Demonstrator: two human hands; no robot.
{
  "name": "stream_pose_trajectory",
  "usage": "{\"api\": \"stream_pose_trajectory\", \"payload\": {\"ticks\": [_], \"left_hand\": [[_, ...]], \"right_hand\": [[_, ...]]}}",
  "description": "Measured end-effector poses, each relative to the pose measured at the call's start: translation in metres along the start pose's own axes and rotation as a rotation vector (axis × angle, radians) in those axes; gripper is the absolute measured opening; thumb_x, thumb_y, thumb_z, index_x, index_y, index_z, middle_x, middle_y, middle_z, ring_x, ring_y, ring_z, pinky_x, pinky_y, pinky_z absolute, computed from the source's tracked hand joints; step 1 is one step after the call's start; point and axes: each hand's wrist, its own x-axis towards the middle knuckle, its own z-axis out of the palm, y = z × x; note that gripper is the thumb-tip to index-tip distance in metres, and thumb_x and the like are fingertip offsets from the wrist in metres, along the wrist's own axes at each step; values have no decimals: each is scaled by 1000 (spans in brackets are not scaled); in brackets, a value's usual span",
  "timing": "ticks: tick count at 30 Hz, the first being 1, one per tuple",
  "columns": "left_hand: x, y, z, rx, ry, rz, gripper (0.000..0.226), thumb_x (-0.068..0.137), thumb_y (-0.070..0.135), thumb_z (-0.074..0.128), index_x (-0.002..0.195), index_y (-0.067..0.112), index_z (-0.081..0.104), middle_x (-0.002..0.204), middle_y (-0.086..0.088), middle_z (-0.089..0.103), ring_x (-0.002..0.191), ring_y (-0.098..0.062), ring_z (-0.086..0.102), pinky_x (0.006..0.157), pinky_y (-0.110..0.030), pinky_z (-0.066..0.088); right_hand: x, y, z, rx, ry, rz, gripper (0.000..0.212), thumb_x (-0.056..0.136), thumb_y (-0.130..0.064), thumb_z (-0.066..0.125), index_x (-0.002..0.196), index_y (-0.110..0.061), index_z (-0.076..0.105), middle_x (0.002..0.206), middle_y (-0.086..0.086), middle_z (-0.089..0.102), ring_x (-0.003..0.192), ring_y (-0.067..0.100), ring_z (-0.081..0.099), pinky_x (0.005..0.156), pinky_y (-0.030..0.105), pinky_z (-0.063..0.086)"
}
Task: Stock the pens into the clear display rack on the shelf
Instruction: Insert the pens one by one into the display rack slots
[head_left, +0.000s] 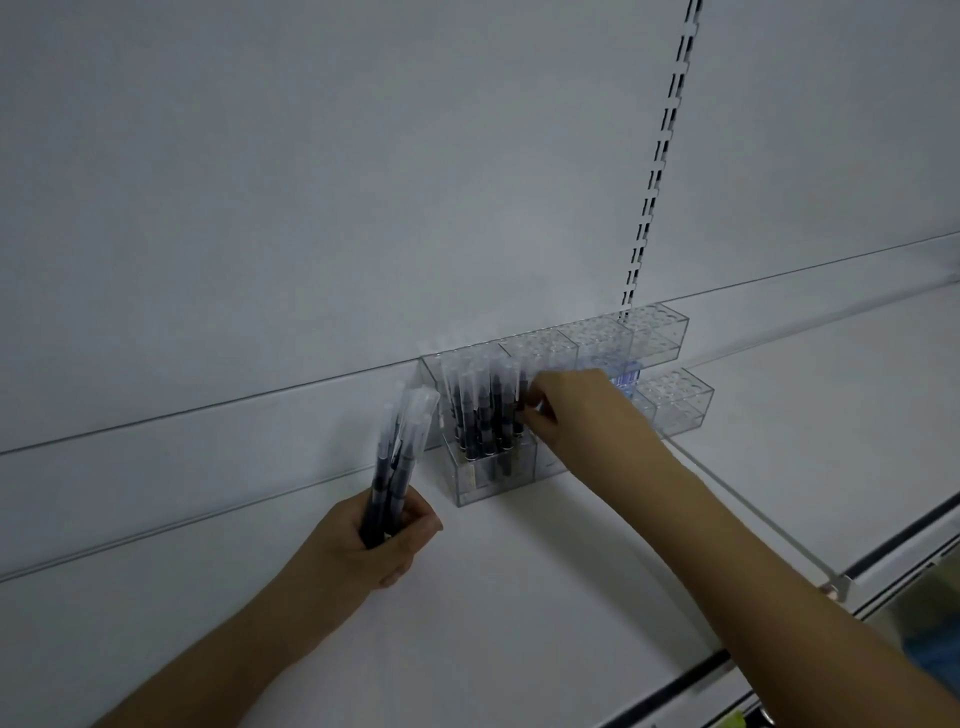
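Right hand (576, 410) pinches a pen (519, 410) at the rack (597, 338): seat it straight down; left hand (384, 540) grips spare pens (397, 457).

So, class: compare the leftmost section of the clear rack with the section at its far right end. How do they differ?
The leftmost section is packed with dark pens standing upright; the far-right section shows only open holes. The right hand works at the leftmost section, fingers at a pen; nothing touches the far-right one. Both are clear plastic on the same white shelf.

no readable text; print on pens (480, 415) too blurred.
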Motion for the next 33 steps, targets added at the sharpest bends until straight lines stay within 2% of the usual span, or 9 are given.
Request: {"api": "stream_pose_trajectory", "payload": {"ticks": [5,9,12,15,17,20,24,28,33], "left_hand": [[1,-2,0,-11,-2,-17,22,78,16,73,80,0,57,51,-3,44,45,-13,37,43,-20,33],[3,-2,-2,-29,-21,-24,29,64,29,76,75,8,60,51,3,45,45,-10,37,43,-20,32],[3,-1,-1,-43,-17,-4,47,60,41,70,81,1,56,49,3,47,43,-9,37,42,-19,31],[3,-1,-1,-20,-3,14,50,72,49,63,84,2,56,48,1,45,42,-10,35,43,-19,30],[2,-1,-1,-4,-6,9,41,89,44,60,85,4,56,50,-1,45,45,-12,35,45,-21,30],[3,-1,-1,24,-9,-1,25,96,24,48,83,4,54,52,-5,44,46,-13,33,46,-23,28],[2,-1,-1,30,-16,-14,23,99,18,44,82,4,54,54,-6,43,46,-14,33,45,-22,27],[1,-1,-1,-9,-22,-34,27,97,28,48,87,4,55,55,-4,44,47,-13,35,45,-22,30],[2,-2,-2,-55,-33,-28,35,91,38,54,92,3,56,56,-3,45,46,-13,36,43,-20,31]], "right_hand": [[-31,-1,-5,149,188,19,16,92,-34,65,92,-19,70,83,-4,72,73,11,64,72,29,53],[-52,-40,2,615,-4,-76,21,79,-48,74,82,-28,70,72,-9,70,68,4,66,64,16,51],[-54,-52,16,705,31,-98,23,83,-39,75,77,-18,68,67,-6,70,62,4,67,61,14,50],[-55,-50,20,828,32,-15,23,89,-28,70,79,-7,68,66,1,72,57,2,66,57,17,51],[-55,-42,17,931,115,60,19,91,-20,68,77,-8,66,65,4,72,53,4,65,55,20,50],[-50,-24,4,1058,398,146,17,94,-12,62,78,-5,62,67,9,70,56,18,68,54,29,50],[-42,-1,-16,914,579,125,20,97,-18,59,82,-5,60,69,1,70,65,12,72,62,27,56],[-30,8,-15,741,469,93,19,97,-24,61,84,-10,61,71,-5,71,68,4,72,73,35,60],[-18,10,-16,534,409,-7,21,97,-25,60,83,-10,58,70,-6,70,65,-5,67,68,20,54]]}}
